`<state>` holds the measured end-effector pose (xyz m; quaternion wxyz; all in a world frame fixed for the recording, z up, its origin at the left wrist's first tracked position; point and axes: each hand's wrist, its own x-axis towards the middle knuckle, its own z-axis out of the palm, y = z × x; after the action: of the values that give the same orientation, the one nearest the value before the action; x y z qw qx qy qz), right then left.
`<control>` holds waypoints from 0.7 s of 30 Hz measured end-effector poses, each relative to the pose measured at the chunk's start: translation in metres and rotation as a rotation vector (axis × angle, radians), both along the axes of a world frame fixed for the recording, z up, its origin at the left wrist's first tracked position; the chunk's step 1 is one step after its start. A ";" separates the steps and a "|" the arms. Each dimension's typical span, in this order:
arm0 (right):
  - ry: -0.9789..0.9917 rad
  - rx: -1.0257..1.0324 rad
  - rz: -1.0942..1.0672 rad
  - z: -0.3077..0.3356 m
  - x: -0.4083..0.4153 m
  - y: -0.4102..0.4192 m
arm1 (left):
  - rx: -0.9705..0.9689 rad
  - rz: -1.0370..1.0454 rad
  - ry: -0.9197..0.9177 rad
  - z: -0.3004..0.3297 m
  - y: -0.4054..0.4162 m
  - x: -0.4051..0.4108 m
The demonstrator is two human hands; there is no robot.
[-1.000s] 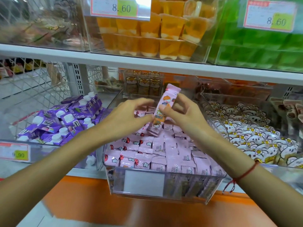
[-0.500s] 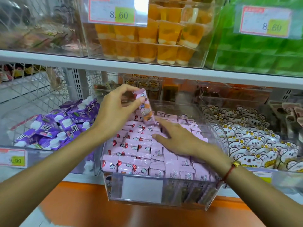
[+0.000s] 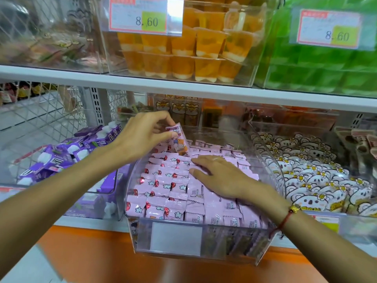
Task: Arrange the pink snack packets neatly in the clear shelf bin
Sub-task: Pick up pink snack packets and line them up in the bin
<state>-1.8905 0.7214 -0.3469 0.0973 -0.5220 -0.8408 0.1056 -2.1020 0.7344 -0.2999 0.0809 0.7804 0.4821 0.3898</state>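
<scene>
Pink snack packets (image 3: 183,193) packed in rows inside the clear shelf bin (image 3: 204,240), on the lower shelf at the middle of the view. One loose packet (image 3: 177,140) pinched by its top end between thumb and fingertips of the left hand (image 3: 145,134), tilted, lower end touching or nearly touching the back rows of the bin. Right hand (image 3: 221,175) laid flat, palm down, fingers straight and slightly spread, pressing on the rows at the middle right of the bin; nothing gripped. Red string bracelet (image 3: 285,218) with a small gold bead on the right wrist.

Against half a second ago: much the same pose, left hand holding the same packet at the same tilt above the back rows, right hand resting flat in about the same spot on the packets. Against a second ago: packet then held upright between both hands above the bin, now in the left alone, right hand lowered onto the rows.

Purple cartons (image 3: 67,154) with white caps heaped in the bin to the left. White koala-print packets (image 3: 310,172) in the bin to the right. Orange jelly cups (image 3: 183,56) in a clear bin on the shelf above, with a price tag (image 3: 142,17) reading 8.60; a green bin (image 3: 326,68) beside it with a second tag, also 8.60. Orange shelf edge below.
</scene>
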 end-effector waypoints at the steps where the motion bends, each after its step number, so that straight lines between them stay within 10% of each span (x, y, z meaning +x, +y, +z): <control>1: 0.004 0.000 0.001 0.000 0.000 0.000 | 0.032 0.002 0.059 0.006 0.000 -0.002; 11: 0.019 0.018 -0.006 -0.002 -0.001 0.000 | -0.018 0.024 0.677 -0.002 0.028 0.033; 15: 0.056 0.036 0.011 -0.001 -0.001 0.000 | -0.350 -0.093 0.713 -0.017 0.038 0.028; 21: 0.119 0.151 -0.008 0.005 -0.007 0.017 | -0.250 0.007 0.600 -0.014 0.044 0.020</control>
<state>-1.8979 0.7386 -0.3416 0.1864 -0.5094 -0.8370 0.0724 -2.0818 0.7788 -0.3141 0.0292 0.8429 0.5312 0.0803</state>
